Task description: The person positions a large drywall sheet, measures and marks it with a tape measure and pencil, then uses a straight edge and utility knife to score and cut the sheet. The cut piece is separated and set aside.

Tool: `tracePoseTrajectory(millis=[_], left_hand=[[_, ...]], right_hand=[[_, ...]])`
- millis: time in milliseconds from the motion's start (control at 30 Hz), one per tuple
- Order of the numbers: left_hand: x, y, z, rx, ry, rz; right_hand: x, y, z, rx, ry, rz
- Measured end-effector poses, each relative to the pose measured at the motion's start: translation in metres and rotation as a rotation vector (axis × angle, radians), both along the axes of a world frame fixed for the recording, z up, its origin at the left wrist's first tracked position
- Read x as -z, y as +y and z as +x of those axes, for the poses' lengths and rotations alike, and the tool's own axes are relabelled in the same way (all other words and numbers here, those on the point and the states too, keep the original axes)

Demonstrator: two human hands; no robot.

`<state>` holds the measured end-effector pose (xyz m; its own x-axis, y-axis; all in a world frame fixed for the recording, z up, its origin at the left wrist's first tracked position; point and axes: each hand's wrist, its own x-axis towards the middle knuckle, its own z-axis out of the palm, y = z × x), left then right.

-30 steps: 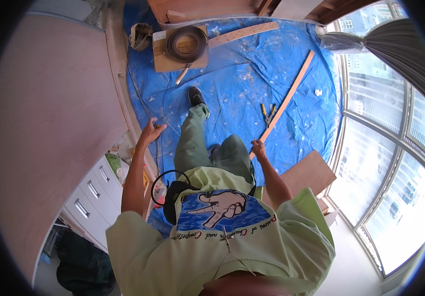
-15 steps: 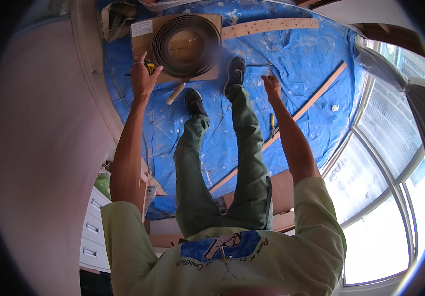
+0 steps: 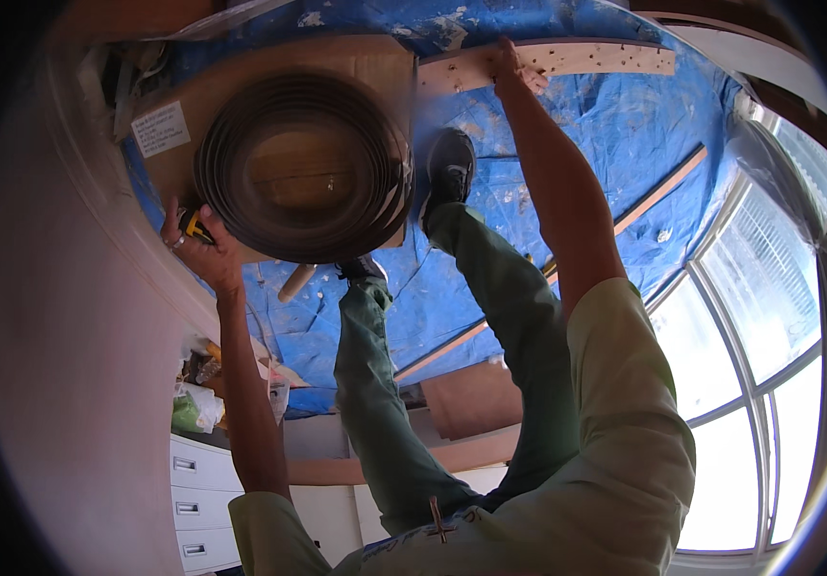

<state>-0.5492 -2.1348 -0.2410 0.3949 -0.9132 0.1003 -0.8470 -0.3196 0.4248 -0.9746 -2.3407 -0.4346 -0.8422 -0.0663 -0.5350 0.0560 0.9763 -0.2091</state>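
Observation:
My left hand (image 3: 210,252) is closed around a yellow-and-black tape measure (image 3: 198,227), at the lower left edge of a flattened cardboard sheet (image 3: 356,60). Close beside this hand, a large dark brown coil of flat strip (image 3: 226,182) rests on the cardboard, its turns slightly blurred. My right hand (image 3: 519,75) reaches far forward over a pale curved wooden strip (image 3: 606,60) dotted with small holes or marks. Its fingers are apart, one stretched away from me; whether they touch the strip cannot be made out.
Creased blue tarp (image 3: 529,197) covers the floor under my shoes. A long narrow wooden batten (image 3: 658,192) lies diagonally on the right. A pale cylindrical handle (image 3: 296,282) shows below the coil. White drawers (image 3: 204,507) stand lower left; windows (image 3: 721,403) line the right.
My view has come closer to the coil and cardboard. My right hand has gone forward from above the tarp to the pale wooden strip. My left hand still holds the tape measure.

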Motion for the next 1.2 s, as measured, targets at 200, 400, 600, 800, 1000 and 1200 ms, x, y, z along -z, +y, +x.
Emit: tracePoseTrajectory(millis=[200, 400, 600, 800, 1000, 1200], left_hand=[[-0.038, -0.016, 0.009, 0.053, 0.184, 0.311], [-0.127, -0.036, 0.005, 0.153, 0.195, 0.313], [-0.230, -0.067, -0.048, 0.491, 0.414, 0.213], [-0.285, -0.090, -0.157, 1.203, 0.557, 0.560], [-0.373, 0.024, -0.273, 1.780, 0.341, 0.770], [-0.479, 0.303, -0.365, 2.326, 0.269, 0.984]], right_hand=[[-0.038, 0.036, -0.033, 0.087, -0.172, -0.535], [-0.188, 0.121, -0.148, 0.290, -0.678, -0.819], [-0.413, 0.289, -0.189, -0.186, -0.487, -0.842], [-0.586, 0.579, -0.065, -0.003, -0.120, -0.423], [-0.720, 0.817, 0.157, 0.493, 0.014, -0.618], [-0.804, 0.921, 0.303, 1.477, -0.067, -1.757]])
